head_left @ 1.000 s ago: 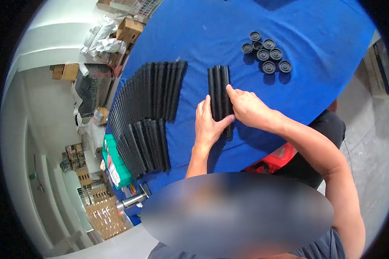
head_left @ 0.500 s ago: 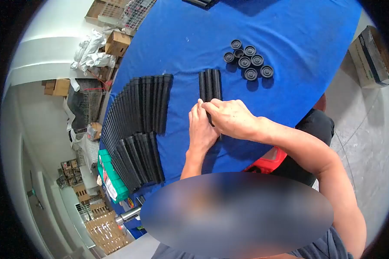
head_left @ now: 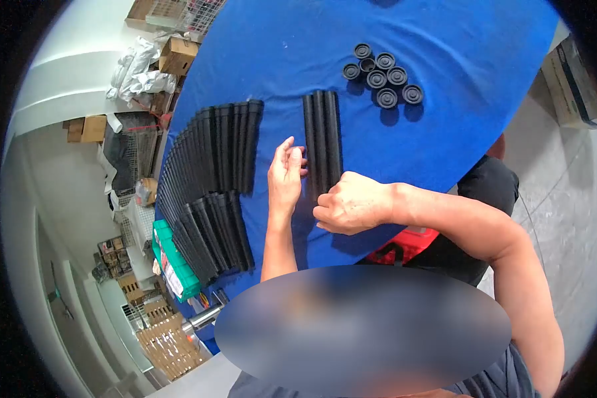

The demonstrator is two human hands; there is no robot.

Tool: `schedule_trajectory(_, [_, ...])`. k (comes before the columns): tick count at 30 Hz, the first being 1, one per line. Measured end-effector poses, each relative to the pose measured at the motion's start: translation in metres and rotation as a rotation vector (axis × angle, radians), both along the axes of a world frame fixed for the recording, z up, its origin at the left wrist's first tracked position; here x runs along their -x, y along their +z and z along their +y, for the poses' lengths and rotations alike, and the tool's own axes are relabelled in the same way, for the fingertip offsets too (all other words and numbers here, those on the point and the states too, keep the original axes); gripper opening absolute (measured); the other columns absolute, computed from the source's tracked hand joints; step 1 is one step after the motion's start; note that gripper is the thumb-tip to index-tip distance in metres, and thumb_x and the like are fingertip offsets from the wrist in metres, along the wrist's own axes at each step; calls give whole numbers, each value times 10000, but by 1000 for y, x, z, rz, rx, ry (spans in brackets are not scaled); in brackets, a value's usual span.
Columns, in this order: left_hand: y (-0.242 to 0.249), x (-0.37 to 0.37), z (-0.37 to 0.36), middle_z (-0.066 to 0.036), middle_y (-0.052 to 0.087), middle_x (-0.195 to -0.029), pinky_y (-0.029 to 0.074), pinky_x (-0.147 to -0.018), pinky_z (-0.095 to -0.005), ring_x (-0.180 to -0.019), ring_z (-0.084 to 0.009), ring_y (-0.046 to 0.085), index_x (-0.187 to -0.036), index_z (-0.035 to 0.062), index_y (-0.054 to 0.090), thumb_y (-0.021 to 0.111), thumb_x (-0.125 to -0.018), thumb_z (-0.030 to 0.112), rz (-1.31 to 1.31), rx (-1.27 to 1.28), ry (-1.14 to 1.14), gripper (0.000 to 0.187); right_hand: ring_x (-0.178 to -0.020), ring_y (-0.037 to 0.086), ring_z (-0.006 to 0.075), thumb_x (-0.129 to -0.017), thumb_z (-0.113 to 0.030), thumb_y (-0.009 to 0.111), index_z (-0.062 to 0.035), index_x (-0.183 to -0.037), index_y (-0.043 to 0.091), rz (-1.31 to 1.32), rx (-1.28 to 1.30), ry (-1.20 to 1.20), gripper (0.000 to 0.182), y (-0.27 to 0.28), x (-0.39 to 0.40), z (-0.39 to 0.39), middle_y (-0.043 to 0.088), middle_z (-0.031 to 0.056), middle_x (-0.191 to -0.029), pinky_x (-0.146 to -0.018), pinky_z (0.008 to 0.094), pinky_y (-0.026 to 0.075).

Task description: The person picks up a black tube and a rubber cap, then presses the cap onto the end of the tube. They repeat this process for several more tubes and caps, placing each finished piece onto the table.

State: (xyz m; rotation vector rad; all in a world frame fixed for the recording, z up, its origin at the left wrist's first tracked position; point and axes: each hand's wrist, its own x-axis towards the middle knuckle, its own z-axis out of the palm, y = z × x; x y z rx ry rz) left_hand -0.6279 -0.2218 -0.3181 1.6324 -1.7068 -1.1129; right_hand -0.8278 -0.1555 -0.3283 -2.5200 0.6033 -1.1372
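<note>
Three black tubes [head_left: 322, 132] lie side by side on the blue cloth [head_left: 438, 139]. Just left of them, my left hand [head_left: 285, 178] is open, its fingers loosely bent and apart. My right hand [head_left: 353, 204] is closed at the near end of these tubes, covering part of that end. Whatever its curled fingers hold, if anything, is hidden. Beyond and to the right sits a group of several round black caps [head_left: 377, 79], most with ringed faces upward. One cap [head_left: 367, 64] shows a hollow inside.
Many black tubes [head_left: 222, 146] with thicker far ends form a fanned row on the left, with a second row [head_left: 212, 229] nearer. A green bin [head_left: 174, 255] stands at the left table edge. Something red [head_left: 411, 240] is by my lap; a carton [head_left: 570, 86] stands on the floor.
My left hand has come off the tubes and opened to their left. My right hand has moved toward me, to the near end, uncovering more of the three tubes. The view has shifted slightly.
</note>
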Motion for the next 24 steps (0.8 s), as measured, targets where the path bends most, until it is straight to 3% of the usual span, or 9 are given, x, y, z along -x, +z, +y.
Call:
schedule_trajectory(5, [3, 1, -2, -151, 665, -1225, 564, -785, -307, -963, -155, 626, -1456, -27, 507, 540, -1090, 346, -10, -13, -23, 523, -529, 632, 251, -907, -251, 701, -94, -711, 554, -29, 10, 23, 291, -2, -3, 1, 564, 41, -612, -455, 408, 496])
schedule_trajectory(9, [6, 0, -12, -141, 670, -1187, 573, -765, -309, -933, -157, 641, -1451, -23, 512, 558, -1079, 337, -56, -26, -43, 520, -611, 704, 302, -899, -279, 661, -70, -765, 627, 56, -73, 52, 251, 5, -1, 4, 661, 85, -677, -531, 450, 558])
schedule_trajectory(14, [16, 13, -81, -126, 686, -1185, 585, -740, -312, -947, -169, 672, -1417, -18, 557, 597, -1050, 355, -223, 91, -136, 525, -598, 698, 295, -887, -264, 650, -65, -752, 602, -23, -66, 62, 244, 8, -2, 5, 648, 84, -670, -518, 444, 552])
schedule_trajectory(16, [9, 21, -129, -204, 743, -1071, 572, -853, -383, -990, -278, 726, -1306, -20, 642, 625, -1021, 370, -339, 348, -203, 484, -594, 693, 297, -839, -230, 645, -60, -758, 595, -29, -59, 61, 195, 10, -2, 7, 636, 84, -664, -511, 442, 550])
schedule_trajectory(18, [22, 51, -167, -245, 728, -1142, 549, -933, -421, -1057, -350, 718, -1283, -26, 651, 642, -1000, 367, -405, 402, -249, 484, -597, 692, 300, -811, -216, 641, -56, -763, 595, -39, -60, 65, 173, 11, -2, 7, 634, 86, -670, -508, 442, 550])
schedule_trajectory(20, [22, 75, -213, -248, 717, -1169, 546, -947, -433, -1070, -371, 708, -1274, -14, 660, 643, -984, 373, -510, 570, -382, 484, -613, 696, 292, -788, -207, 635, -50, -765, 593, -62, -68, 81, 164, 14, 0, 5, 634, 88, -689, -507, 437, 549])
schedule_trajectory(24, [10, 134, -294, -250, 683, -1245, 485, -1047, -466, -1217, -398, 626, -1319, 24, 642, 622, -971, 406, -617, 642, -446, 517, -624, 702, 269, -798, -203, 630, -46, -784, 608, -86, -53, 31, 159, 21, 9, -3, 634, 81, -696, -510, 417, 548])
